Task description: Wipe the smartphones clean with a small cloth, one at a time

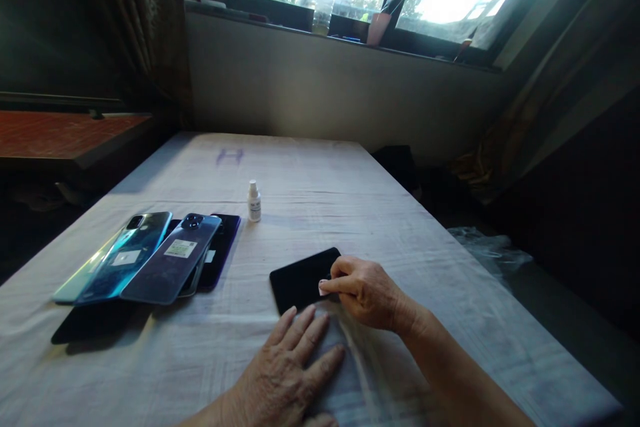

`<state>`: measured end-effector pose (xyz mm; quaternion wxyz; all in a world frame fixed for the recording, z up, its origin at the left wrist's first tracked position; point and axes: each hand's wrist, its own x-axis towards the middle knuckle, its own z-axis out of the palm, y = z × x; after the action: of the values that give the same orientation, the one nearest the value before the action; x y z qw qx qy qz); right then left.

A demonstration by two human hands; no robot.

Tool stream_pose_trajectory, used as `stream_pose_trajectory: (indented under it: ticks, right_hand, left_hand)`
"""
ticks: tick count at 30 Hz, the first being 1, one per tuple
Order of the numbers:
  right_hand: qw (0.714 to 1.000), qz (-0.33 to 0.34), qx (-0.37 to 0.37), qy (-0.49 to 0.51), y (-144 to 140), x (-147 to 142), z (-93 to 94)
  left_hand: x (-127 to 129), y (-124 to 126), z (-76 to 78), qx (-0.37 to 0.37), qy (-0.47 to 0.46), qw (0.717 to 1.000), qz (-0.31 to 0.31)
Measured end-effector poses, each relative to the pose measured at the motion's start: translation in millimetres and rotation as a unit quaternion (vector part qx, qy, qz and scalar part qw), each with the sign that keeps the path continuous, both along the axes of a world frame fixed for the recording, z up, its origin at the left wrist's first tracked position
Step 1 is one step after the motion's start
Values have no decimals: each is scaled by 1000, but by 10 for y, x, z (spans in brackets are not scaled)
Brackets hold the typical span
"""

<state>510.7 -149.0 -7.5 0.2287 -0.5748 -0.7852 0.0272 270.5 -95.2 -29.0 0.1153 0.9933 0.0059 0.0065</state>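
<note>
A smartphone (300, 275) lies on the cloth-covered table with its dark, glossy side up. My right hand (367, 290) is over its right end, fingers bent together on a small white wad (323, 288) that touches the dark surface. Whether the wad is tissue or cotton I cannot tell. Flat on the cloth, my left hand (285, 373) has its fingers spread, the tips by the phone's near edge. Beyond and left of the phone stands a small white dropper bottle (255, 205), upright and capped.
Several phones overlap in a pile on the left, a blue one (127, 257) and a purple-grey one (173, 263) among them, both backs up with white labels. The white tablecloth (300, 180) has wrinkles. A jar (325, 3) and a pink pot (379, 28) stand on the windowsill.
</note>
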Motion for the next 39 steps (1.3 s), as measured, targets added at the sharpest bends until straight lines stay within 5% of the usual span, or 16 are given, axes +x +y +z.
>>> stream_pose_trajectory:
  ticks: [10, 20, 39]
  right_hand:
    - [995, -70, 58, -36, 121, -77, -99]
    - [999, 5, -31, 43, -30, 88, 36]
    - [992, -102, 68, -42, 278, -36, -166]
  left_hand:
    - [-34, -8, -42, -10, -22, 1000, 9]
    - [-10, -9, 7, -10, 4, 1000, 13]
    - [-24, -11, -32, -11, -28, 1000, 5]
